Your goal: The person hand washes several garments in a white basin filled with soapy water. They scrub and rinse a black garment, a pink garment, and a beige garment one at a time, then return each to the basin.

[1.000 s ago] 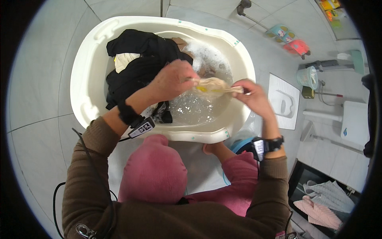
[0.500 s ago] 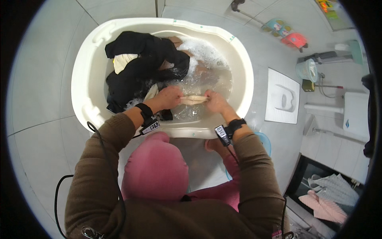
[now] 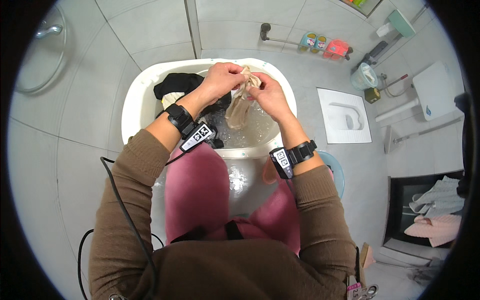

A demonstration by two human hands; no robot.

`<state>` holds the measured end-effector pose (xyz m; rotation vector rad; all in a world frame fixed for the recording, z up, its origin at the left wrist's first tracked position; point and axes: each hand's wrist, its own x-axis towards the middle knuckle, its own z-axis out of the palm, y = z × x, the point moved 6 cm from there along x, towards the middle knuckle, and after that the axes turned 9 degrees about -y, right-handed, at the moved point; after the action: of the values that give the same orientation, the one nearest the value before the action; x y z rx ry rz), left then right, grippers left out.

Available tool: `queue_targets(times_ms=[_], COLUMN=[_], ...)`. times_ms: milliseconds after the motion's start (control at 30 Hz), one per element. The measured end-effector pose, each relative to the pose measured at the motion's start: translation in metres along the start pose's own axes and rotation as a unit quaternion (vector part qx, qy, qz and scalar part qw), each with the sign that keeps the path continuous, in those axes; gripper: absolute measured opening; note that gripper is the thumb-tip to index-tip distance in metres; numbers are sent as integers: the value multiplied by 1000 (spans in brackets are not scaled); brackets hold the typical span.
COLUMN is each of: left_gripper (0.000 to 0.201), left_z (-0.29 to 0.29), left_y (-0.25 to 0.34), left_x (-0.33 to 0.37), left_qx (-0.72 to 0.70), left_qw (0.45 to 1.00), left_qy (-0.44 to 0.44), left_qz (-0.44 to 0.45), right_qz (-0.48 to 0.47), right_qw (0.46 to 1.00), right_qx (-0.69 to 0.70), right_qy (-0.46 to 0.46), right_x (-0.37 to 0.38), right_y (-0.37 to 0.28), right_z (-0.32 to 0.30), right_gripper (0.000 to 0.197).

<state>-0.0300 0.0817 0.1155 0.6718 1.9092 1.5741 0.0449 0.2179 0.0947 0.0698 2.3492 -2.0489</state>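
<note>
A wet beige sock [image 3: 239, 107] hangs above the soapy water of a white wash tub [image 3: 134, 107]. My left hand [image 3: 221, 80] grips its top from the left. My right hand [image 3: 267, 94] pinches the same top edge from the right. The two hands are close together over the tub's far half. Black garments and a pale cloth [image 3: 182, 90] lie heaped in the tub's left part. Both wrists carry black bands with small tagged devices.
Grey tiled floor surrounds the tub. A squat toilet pan [image 3: 345, 121] lies to the right, with a teal bucket [image 3: 364, 76] beyond it. A blue stool [image 3: 334, 170] shows under my right arm. Folded pink and grey clothes [image 3: 435, 212] lie at the far right.
Both hands have lifted the sock out of the water and now hold it hanging above the tub. The view has tilted, so the tub sits farther from me.
</note>
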Motion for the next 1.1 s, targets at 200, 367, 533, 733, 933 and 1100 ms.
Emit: queue_targets(times_ms=[200,367,533,733,933,1100], left_gripper=[21,25,82,117,110,85], left_z=[14,16,-15,5,9,-3], left_y=[8,9,-17,-74,-79,-57], left_x=[-24,-37,-21,-9,17,23], left_qx=[120,174,-65,278,103,137], left_qw=[992,964,988,945,991,986], left_qy=[46,101,-24,-159,-57,32], left_qz=[19,176,139,64,62,92], right_qz=[-48,10,19,-64,-138,-223], right_qw=[978,976,981,986,990,961], right_qx=[-194,-218,-195,-155,16,149], right_qy=[66,21,9,4,-7,66], right_x=[1,6,15,17,7,10], right_y=[-12,-9,-29,-82,-122,-110], right_z=[12,8,3,14,5,-34], right_gripper=[42,30,29,20,17,21])
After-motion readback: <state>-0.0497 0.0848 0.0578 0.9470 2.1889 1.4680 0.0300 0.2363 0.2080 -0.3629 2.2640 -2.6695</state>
